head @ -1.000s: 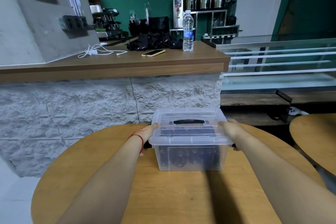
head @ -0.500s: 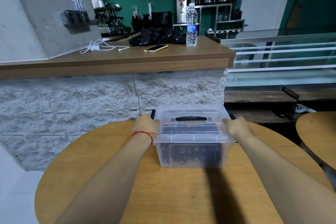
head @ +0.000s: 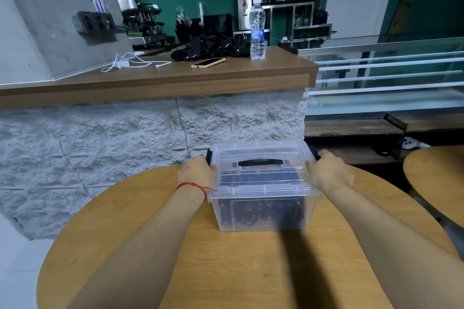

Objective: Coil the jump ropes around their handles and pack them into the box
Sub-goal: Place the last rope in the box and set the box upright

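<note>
A clear rectangular plastic box (head: 222, 221) stands near the far edge of a round wooden counter (head: 251, 271). Its clear lid (head: 261, 189) with a black carry handle (head: 259, 162) is on, and dark jump ropes (head: 261, 213) show dimly inside. The left hand (head: 198, 172) and right hand (head: 329, 174) grip the box's two ends, fingers curled over the black side clips (head: 208, 157).

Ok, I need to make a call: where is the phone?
In the head view the phone lies on the wooden counter, left of the water bottle, right of the white cable.
</note>
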`<state>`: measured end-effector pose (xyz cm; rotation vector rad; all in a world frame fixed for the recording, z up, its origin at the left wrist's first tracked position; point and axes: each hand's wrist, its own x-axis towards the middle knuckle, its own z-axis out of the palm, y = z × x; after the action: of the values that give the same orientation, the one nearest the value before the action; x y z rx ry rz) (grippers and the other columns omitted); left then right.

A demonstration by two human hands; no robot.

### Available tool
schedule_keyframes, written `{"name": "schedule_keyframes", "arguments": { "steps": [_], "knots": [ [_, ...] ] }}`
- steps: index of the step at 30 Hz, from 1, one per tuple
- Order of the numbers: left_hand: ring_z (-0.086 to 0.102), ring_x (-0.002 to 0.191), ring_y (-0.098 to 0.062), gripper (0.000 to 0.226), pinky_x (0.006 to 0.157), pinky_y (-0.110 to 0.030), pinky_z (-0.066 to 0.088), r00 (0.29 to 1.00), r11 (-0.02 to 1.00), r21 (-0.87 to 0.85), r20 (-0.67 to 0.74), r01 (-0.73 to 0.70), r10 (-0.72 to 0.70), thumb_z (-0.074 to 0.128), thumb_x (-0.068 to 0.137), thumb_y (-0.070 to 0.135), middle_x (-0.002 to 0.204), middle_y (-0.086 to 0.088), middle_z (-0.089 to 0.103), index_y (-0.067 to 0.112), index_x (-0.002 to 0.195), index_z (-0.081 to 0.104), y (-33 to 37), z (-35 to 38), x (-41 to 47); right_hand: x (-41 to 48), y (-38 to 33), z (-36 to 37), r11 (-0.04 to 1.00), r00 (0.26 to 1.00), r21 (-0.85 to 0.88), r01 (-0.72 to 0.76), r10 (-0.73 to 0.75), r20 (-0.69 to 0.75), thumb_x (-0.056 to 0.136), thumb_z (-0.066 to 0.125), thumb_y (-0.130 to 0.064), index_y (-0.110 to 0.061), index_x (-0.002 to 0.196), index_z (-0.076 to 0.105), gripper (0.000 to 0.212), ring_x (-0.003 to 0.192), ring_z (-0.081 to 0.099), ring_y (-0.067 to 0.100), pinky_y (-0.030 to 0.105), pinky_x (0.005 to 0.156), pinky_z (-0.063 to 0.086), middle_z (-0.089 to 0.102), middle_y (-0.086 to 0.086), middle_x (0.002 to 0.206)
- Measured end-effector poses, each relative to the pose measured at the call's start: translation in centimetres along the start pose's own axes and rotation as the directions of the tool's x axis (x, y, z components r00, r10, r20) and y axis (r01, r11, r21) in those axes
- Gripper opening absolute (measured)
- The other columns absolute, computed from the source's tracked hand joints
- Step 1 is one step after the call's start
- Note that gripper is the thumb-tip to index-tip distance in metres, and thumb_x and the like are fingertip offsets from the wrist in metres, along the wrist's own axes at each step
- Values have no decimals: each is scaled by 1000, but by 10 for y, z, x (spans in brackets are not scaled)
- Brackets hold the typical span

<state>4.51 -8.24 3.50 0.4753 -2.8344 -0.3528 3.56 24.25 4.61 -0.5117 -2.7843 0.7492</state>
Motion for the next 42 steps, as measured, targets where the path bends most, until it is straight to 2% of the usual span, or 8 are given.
{"name": "schedule_keyframes", "arguments": {
  "steps": [4,17,22,26,31,34,36,42],
  "knots": [
    [61,73,-24,34,60,-29,45,1000,1000,5,0,5,-5,54,103,43,75,0,59,14,92,68,0,4,-9,-6,11,5,996,1000,90,-6,7,-7,100,60,-40,-14,134,62,43,107,66,35,36,74,46,71,13,123],
    [64,65,-22,34,54,-29,48,999,986,-164,34,14,-8,59,102,39,74,-4,67,11,86,69,-7,3,-5,-3,5,2,996,993,-33,88,-91,-81,100,59,-35,-19,108,71,22,78,55,29,34,66,46,62,3,86],
    [60,113,-32,32,90,-42,55,977,959,-242,113,-150,181,58,100,30,132,-11,56,14,127,55,-21,4,14,-6,6,6,979,997,190,66,-70,13,97,60,-30,-20,128,68,34,84,63,24,34,70,47,69,1,96],
    [49,143,-29,66,116,-40,41,872,906,-167,250,-390,421,58,103,47,166,-5,37,26,161,35,-8,-10,36,-41,22,27,678,991,725,-118,126,44,98,71,-33,-19,146,52,53,112,63,24,40,100,49,65,5,135],
    [33,155,-27,103,127,-51,26,814,877,-72,343,-476,470,44,86,91,171,-1,31,28,166,27,46,-12,57,-112,10,73,345,894,905,-249,440,79,94,70,-62,-16,140,45,70,111,59,31,40,90,43,53,8,135],
    [28,157,-28,115,127,-54,21,794,870,-87,373,-486,481,39,75,101,172,1,29,32,166,25,70,1,62,-124,2,96,185,869,942,-280,466,166,81,72,-77,-14,126,52,80,108,63,30,42,91,48,60,9,125],
    [22,159,-28,118,128,-55,18,781,874,-119,404,-471,476,42,71,103,174,2,24,35,166,22,82,8,63,-120,-4,104,181,895,942,-283,404,191,69,74,-84,-16,130,55,93,111,66,27,48,99,54,62,7,130],
    [28,157,-31,122,125,-56,23,815,896,-50,397,-440,422,40,66,107,173,-3,26,40,166,20,88,12,64,-117,-23,105,283,968,944,-172,225,108,87,84,-45,-38,161,31,91,149,41,18,51,124,35,37,-3,165]
  ]
}}
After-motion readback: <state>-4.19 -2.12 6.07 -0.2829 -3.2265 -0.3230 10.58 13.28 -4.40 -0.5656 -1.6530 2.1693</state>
